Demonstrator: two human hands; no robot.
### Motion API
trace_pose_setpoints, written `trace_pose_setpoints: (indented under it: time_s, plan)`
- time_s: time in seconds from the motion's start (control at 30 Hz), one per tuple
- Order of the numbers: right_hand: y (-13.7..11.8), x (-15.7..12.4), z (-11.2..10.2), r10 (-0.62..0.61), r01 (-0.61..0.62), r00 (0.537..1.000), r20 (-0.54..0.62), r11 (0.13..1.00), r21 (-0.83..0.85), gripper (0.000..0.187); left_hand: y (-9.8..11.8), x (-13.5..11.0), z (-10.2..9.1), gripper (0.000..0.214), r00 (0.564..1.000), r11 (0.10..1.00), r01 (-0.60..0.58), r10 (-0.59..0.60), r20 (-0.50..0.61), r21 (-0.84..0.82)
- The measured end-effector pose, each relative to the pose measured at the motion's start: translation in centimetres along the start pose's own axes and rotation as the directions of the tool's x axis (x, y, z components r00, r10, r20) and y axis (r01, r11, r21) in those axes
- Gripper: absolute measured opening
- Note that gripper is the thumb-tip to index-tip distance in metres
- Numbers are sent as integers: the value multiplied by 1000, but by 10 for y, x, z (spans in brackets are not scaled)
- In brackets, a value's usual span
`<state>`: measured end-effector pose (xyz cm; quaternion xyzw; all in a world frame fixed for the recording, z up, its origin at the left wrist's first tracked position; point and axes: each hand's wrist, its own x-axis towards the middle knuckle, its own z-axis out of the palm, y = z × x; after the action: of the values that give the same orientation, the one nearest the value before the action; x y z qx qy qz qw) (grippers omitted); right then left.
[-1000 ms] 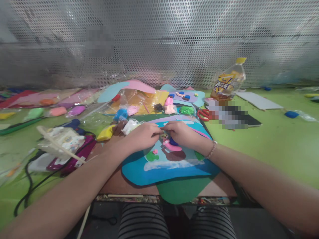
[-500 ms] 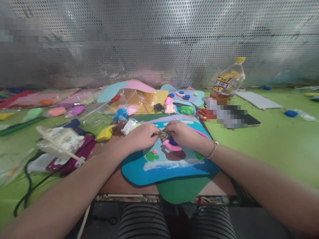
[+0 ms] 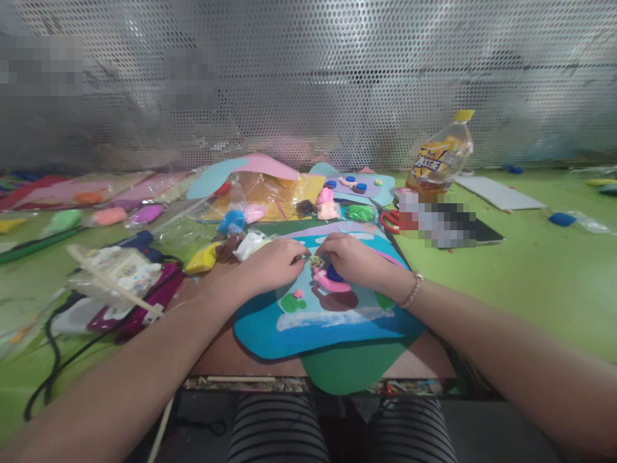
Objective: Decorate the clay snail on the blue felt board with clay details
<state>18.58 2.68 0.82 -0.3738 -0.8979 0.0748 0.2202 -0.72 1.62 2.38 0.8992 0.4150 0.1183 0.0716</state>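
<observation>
A small clay figure [image 3: 332, 283] with a yellow-topped head and a pink body lies on a blue paper sheet [image 3: 270, 341]. My left hand [image 3: 282, 260] is just left of the figure's head, thumb and fingers bent together. On the other side, my right hand [image 3: 344, 256] curls close above the head, its fingertips pinched. Anything between either hand's fingers is too small to make out. Below the figure sits a brown clay shape [image 3: 340, 299]. A green clay leaf with a pink flower [image 3: 299, 294] lies to its left.
Behind the left wrist lie bagged clay pieces, among them a yellow one [image 3: 203, 257] and a white one [image 3: 250, 244]. Red-handled scissors [image 3: 390, 220] and a drink bottle [image 3: 441, 157] are at the back right. A purple case [image 3: 164, 296] with black cables lies left.
My left fingertips have drawn slightly left, away from the figure's head. More of the head and its yellow top now shows between my hands. My right hand stays nearly in place.
</observation>
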Motion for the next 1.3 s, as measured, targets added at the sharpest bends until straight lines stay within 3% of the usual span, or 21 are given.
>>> trace_pose_setpoints:
  time_s: [0.9,1.3]
  plan:
    - [-2,-2,-4,-16,17,999,41,1000,-3,36,-5,-3,4,25,994,997,-74,74,77,2]
    - [-5,-5,-9,-116,132,985,126,983,-128,43,-2,-2,0,25,996,998,-64,65,53,-25]
